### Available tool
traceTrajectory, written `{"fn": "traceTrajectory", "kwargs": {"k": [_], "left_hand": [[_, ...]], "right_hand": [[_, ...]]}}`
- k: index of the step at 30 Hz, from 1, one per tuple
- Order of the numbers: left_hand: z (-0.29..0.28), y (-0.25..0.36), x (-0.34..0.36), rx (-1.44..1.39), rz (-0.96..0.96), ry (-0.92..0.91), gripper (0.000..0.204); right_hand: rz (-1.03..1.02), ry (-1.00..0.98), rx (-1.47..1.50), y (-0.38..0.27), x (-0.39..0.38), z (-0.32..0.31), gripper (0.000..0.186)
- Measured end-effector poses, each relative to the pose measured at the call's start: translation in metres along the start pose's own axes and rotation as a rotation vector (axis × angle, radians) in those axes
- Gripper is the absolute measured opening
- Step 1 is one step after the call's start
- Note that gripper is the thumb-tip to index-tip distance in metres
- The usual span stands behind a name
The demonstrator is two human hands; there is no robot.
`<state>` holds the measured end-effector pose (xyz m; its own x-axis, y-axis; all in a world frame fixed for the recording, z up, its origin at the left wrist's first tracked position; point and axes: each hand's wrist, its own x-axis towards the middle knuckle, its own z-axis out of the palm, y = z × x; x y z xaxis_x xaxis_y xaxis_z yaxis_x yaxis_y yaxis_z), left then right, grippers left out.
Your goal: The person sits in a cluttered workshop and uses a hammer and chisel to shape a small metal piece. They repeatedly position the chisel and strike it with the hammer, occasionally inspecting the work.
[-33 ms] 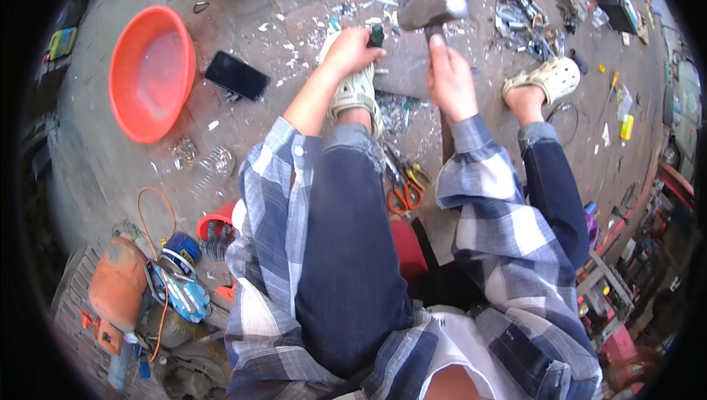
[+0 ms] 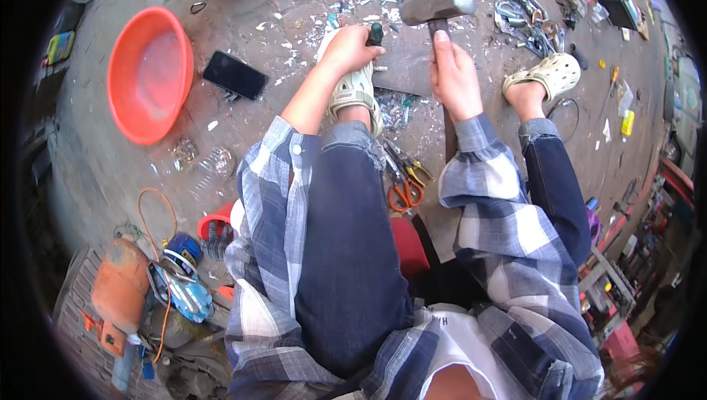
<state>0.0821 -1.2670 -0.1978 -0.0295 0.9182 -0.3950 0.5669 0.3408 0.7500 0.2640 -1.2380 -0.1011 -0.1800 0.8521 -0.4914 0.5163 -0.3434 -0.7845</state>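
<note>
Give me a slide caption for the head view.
Right hand grips a hammer; left hand holds a dark green handle.

place: workshop | evidence: hammer (image 2: 440, 5), orange-handled tool (image 2: 414, 193), loose metal parts (image 2: 513, 22), scrap-littered floor (image 2: 244, 122)

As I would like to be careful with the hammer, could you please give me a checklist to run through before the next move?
1. Right hand closed on the handle of the hammer: ok.
2. Left hand closed around the dark green object: ok.
3. What the dark green object's lower end touches: cannot tell, hidden.
4. Hands gloved: not ok, both bare.
5. Left clog clear of the left hand: not ok, the hand overlaps it in this view.
6. Phone away from both hands: ok, on the floor to the left.
</note>
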Motion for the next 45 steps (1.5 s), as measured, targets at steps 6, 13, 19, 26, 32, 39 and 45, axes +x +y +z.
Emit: {"fn": "traceTrajectory", "kwargs": {"k": [6,13,19,26,32,39,45], "left_hand": [[0.006,-0.002,-0.001,0.094,0.076,0.052,0.034],[0.017,-0.019,-0.014,0.048,0.112,0.186,0.032],[0.048,-0.018,-0.009,0.001,0.158,0.312,0.025],[0.055,-0.021,-0.021,-0.055,0.244,0.362,0.02],[0.05,-0.024,-0.025,-0.016,0.189,0.309,0.019],[0.043,-0.021,-0.036,-0.031,0.143,0.313,0.024],[0.034,-0.014,-0.029,0.015,0.098,0.287,0.028]], "right_hand": [[0.058,-0.016,0.151,-0.009,-0.034,-0.021,0.044],[0.125,-0.099,0.352,-0.078,-0.125,-0.084,0.046],[-0.149,0.047,0.417,-0.17,-0.244,-0.188,0.043],[-0.196,0.138,0.529,-0.161,-0.317,-0.24,0.039],[-0.057,0.04,0.653,-0.114,-0.281,-0.231,0.04],[0.048,-0.009,0.679,-0.082,-0.22,-0.217,0.042],[0.094,-0.073,0.685,-0.062,-0.183,-0.193,0.043]]}}
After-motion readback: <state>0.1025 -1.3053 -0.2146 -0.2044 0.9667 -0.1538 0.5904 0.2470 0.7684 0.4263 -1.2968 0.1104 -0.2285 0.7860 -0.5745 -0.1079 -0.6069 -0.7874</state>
